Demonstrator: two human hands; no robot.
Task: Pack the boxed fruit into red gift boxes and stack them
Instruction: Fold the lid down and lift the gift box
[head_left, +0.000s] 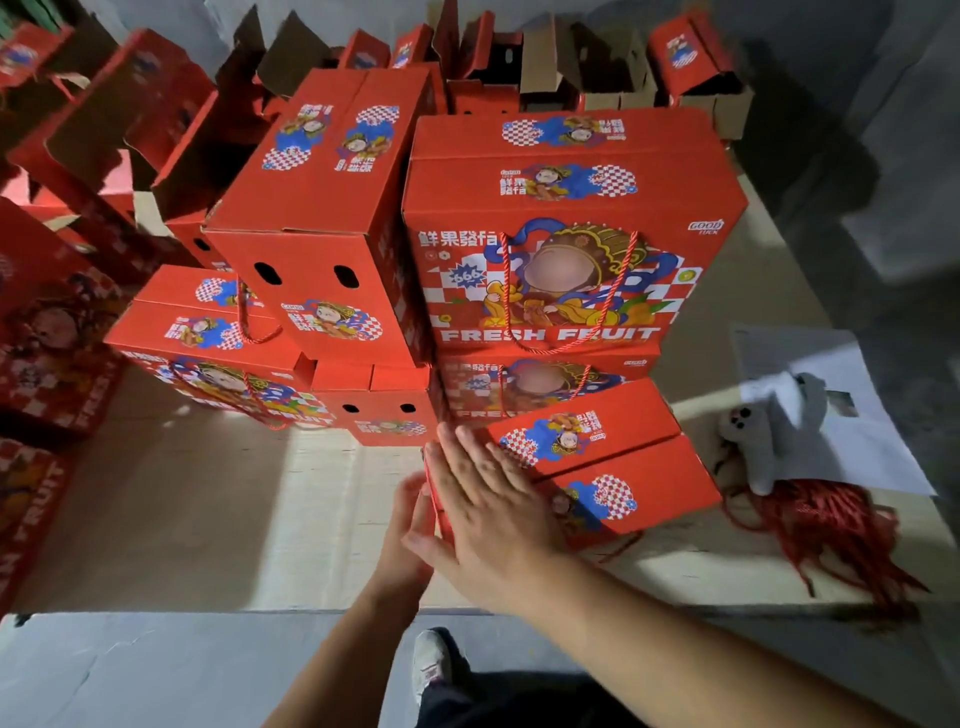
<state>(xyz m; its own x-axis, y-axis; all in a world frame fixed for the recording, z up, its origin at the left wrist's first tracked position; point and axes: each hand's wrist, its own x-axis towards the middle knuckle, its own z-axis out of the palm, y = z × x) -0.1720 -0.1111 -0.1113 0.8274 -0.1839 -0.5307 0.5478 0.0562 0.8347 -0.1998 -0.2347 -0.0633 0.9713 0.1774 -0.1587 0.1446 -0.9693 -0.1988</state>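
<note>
- Right hand (485, 512) lies flat, fingers straight and together, pressing on the near-left top of a red gift box (618, 467) — it grips nothing.
- Left hand (410, 525) is set against the left end of the same box, fingers straight and pointing up; the right hand hides part of it.
- That box sits low at the front on a pale cardboard sheet (208, 509) spread over the floor, its two top flaps closed and meeting along a seam, with printed cartoon patches on each flap.
- Just behind it rises a stack of closed gift boxes (566, 260) printed "FRESH FRUIT", each with red rope handles hanging down the front.
- To the left, another closed box (317, 218) is turned end-on, showing two oval holes, and rests on lower boxes.
- A lower box with a rope handle (208, 332) stands at the far left of that group.
- Open, unfilled red cartons (545, 67) crowd the back — flaps up, brown insides showing.
- At the right lie a grey plush toy (779, 431), a bundle of red rope (831, 525) and white paper sheets (852, 457).
- A shoe (431, 660) shows at the bottom on the grey floor (156, 670).
</note>
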